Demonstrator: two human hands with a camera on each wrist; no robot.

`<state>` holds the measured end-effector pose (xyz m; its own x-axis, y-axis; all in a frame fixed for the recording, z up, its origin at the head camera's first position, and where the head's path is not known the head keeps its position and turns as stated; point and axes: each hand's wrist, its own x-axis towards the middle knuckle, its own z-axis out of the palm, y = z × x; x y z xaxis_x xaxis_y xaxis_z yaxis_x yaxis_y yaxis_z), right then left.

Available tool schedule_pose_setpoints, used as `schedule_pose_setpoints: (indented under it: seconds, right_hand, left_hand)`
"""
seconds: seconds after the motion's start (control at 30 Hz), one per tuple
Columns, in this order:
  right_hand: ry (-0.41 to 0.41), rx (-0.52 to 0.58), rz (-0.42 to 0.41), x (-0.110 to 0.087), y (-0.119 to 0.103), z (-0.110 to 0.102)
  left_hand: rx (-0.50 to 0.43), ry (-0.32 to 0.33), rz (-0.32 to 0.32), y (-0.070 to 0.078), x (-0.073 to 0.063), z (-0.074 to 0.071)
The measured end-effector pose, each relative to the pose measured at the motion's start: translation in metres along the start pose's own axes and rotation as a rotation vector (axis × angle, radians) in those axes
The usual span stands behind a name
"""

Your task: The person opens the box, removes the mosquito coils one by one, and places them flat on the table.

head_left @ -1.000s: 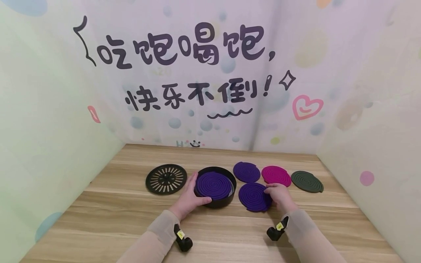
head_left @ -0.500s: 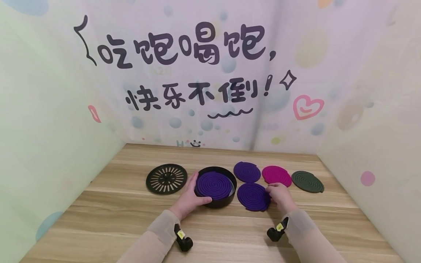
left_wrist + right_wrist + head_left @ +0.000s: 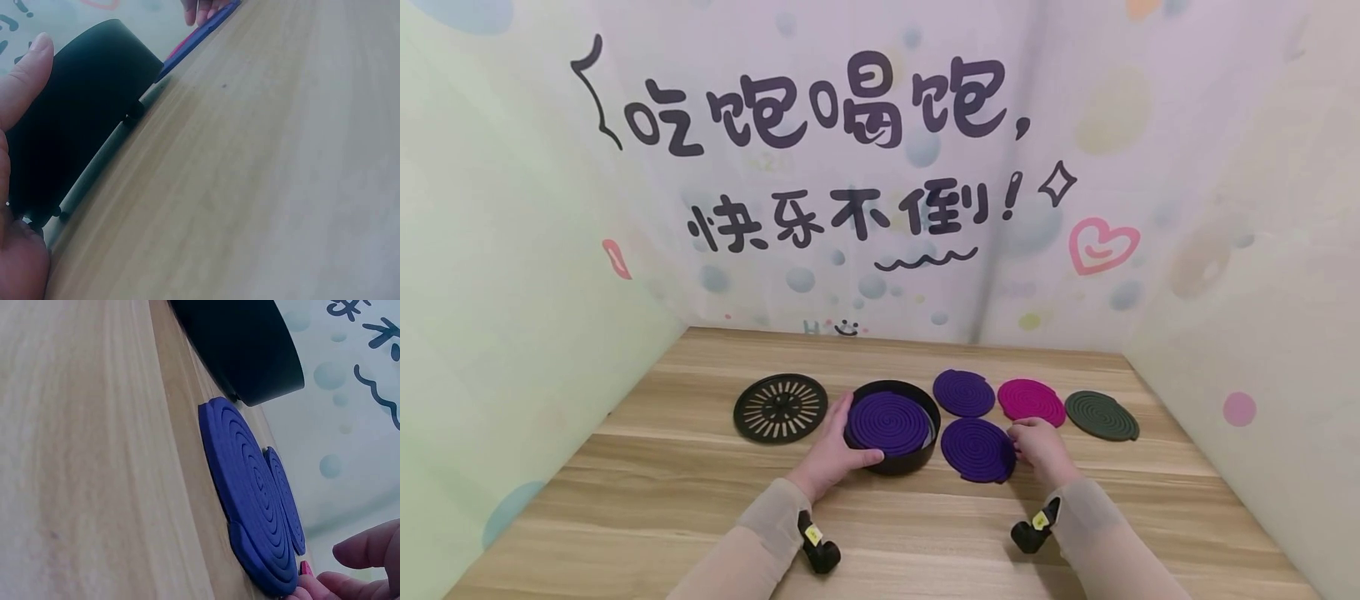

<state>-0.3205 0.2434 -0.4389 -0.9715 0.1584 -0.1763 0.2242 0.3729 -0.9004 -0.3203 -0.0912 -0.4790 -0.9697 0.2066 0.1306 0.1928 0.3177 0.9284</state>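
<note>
In the head view my left hand (image 3: 833, 454) holds the side of a black round mosquito coil holder (image 3: 901, 463), thumb at its front and fingers along its left wall. A purple mosquito coil (image 3: 887, 423) lies inside it. My right hand (image 3: 1041, 446) is at the right edge of another purple coil (image 3: 976, 450) flat on the table. In the right wrist view, the fingertips (image 3: 312, 589) are right at this coil's edge, while the thumb (image 3: 369, 547) stands apart from it. The left wrist view shows the left thumb (image 3: 28, 78) against the holder's dark wall (image 3: 94, 94).
A slotted black lid (image 3: 781, 408) with a small knob lies left of the holder. Behind the near coil are a third purple coil (image 3: 964, 393), a pink coil (image 3: 1032, 402) and a grey-green coil (image 3: 1102, 415). A printed cloth wall (image 3: 850, 292) bounds the wooden table (image 3: 917, 542).
The near purple coil has shifted slightly left on the table, and a little of the right hand's cover over its edge has drawn off. The left hand and holder stay put.
</note>
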Motion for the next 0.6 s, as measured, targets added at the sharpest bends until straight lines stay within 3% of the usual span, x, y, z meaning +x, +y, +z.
schedule_pose_setpoints:
  seconds: [0.27,0.6]
  right_hand:
    - [-0.006,0.043,-0.069,-0.009,-0.014,0.007]
    - [-0.007,0.193,-0.176,-0.016,-0.054,0.054]
  left_hand:
    - [0.000,0.000,0.001,0.000,0.000,0.000]
    - [-0.001,-0.002,0.000,-0.002,0.000,0.000]
